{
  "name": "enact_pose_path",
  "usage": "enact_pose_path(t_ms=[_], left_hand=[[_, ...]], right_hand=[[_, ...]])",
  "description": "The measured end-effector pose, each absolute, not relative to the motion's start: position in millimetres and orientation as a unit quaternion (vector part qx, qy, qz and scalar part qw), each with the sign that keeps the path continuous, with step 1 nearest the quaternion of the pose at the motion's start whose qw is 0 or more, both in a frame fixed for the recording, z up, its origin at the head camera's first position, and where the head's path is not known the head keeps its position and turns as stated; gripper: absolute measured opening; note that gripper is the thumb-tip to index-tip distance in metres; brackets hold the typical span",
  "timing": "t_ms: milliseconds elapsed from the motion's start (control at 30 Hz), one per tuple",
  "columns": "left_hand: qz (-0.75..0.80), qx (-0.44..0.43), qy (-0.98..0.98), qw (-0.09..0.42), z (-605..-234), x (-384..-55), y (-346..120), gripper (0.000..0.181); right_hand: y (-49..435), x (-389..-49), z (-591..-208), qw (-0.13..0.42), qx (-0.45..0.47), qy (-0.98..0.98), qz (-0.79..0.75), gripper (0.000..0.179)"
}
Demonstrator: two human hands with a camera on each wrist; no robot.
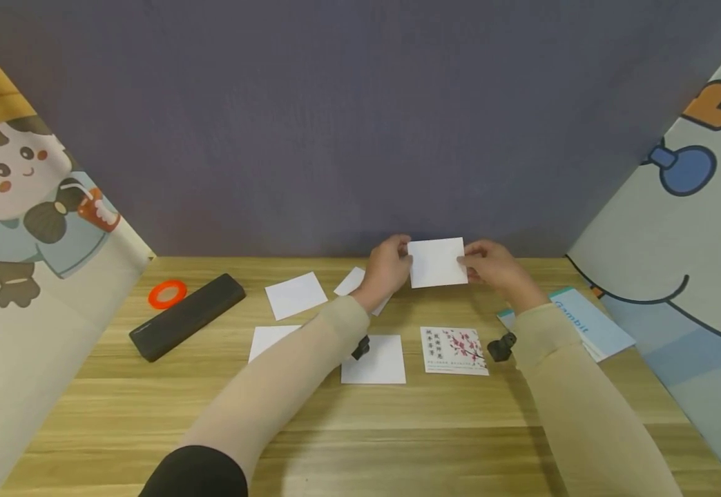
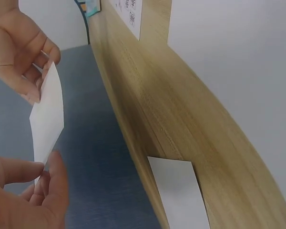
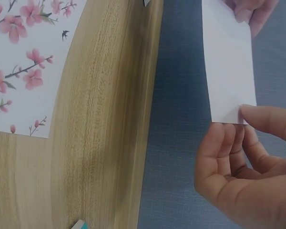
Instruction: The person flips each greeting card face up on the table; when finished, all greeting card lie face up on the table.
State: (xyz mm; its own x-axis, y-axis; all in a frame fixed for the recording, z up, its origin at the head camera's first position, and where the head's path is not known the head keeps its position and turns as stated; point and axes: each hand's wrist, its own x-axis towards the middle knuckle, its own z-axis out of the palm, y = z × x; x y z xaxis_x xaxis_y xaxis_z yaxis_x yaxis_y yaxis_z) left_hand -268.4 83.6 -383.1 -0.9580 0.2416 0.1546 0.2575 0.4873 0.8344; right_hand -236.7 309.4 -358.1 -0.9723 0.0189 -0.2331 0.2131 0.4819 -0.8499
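A white card (image 1: 438,264) is held up above the back of the table, its blank face toward the head camera. My left hand (image 1: 389,268) pinches its left edge between thumb and fingers. At the opposite edge my right hand (image 1: 496,268) pinches it the same way; the right wrist view shows that thumb on the face of the card (image 3: 229,67) and the fingers behind. Below, a printed card (image 1: 455,351) with pink blossoms and dark characters lies flat. Beside it lies a blank white card (image 1: 373,360). Another white card (image 1: 349,281) is partly hidden by my left wrist.
Further left lie a white card (image 1: 296,295) and one (image 1: 270,339) partly under my left sleeve. A long black case (image 1: 188,317) and an orange ring (image 1: 167,295) sit at the far left. A light-blue "Gambit" packet (image 1: 593,324) lies right. A dark panel (image 1: 360,138) stands behind.
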Motion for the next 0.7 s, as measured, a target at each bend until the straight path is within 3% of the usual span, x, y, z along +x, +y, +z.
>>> enact_pose_path(t_ms=[700], left_hand=[[-0.408, -0.251, -0.868, 0.131, -384, -257, 85, 0.033]], right_hand=[[315, -243, -367, 0.054, 0.08, 0.837, -0.538, 0.037]])
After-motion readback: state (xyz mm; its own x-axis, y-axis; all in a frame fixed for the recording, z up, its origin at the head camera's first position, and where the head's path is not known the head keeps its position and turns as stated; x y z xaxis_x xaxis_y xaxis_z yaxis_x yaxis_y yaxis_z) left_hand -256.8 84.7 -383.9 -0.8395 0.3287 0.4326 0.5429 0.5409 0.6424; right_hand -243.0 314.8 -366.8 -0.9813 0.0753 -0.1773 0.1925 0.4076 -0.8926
